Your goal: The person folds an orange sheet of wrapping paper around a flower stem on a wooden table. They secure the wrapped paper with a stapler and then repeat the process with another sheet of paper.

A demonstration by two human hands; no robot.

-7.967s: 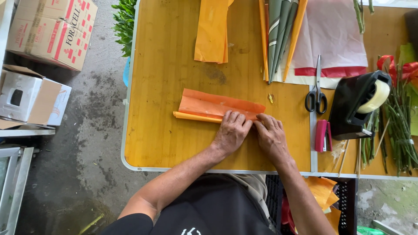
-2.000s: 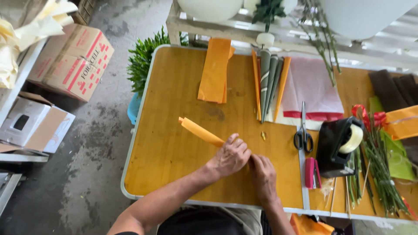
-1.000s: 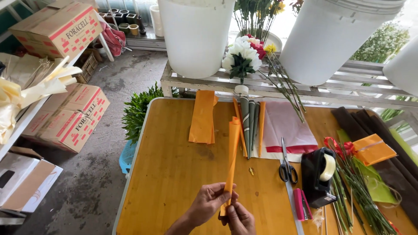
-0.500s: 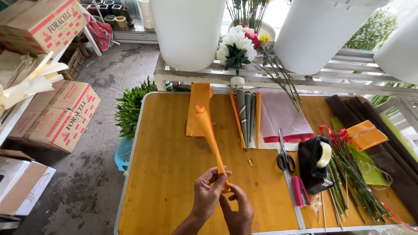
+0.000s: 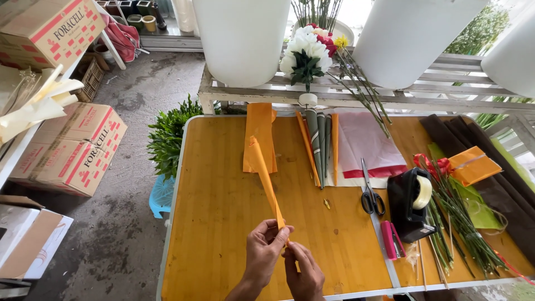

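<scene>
Both hands, left hand (image 5: 266, 249) and right hand (image 5: 304, 272), are pinching the rolled orange paper cone (image 5: 266, 181) at lower centre, fingers closed on its narrow tip, cone apparently formed, unsecured.

Matt orange paper cone (image 5: 264, 175), smooth varnished wood table (image 5: 223, 223), glossy black plastic tape dispenser (image 5: 407, 206).

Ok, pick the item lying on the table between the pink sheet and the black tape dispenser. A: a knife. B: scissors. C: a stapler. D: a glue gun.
B: black-handled scissors lie on the table, blades pointing up along the edge of the pink sheet, just left of the black tape dispenser.
</scene>
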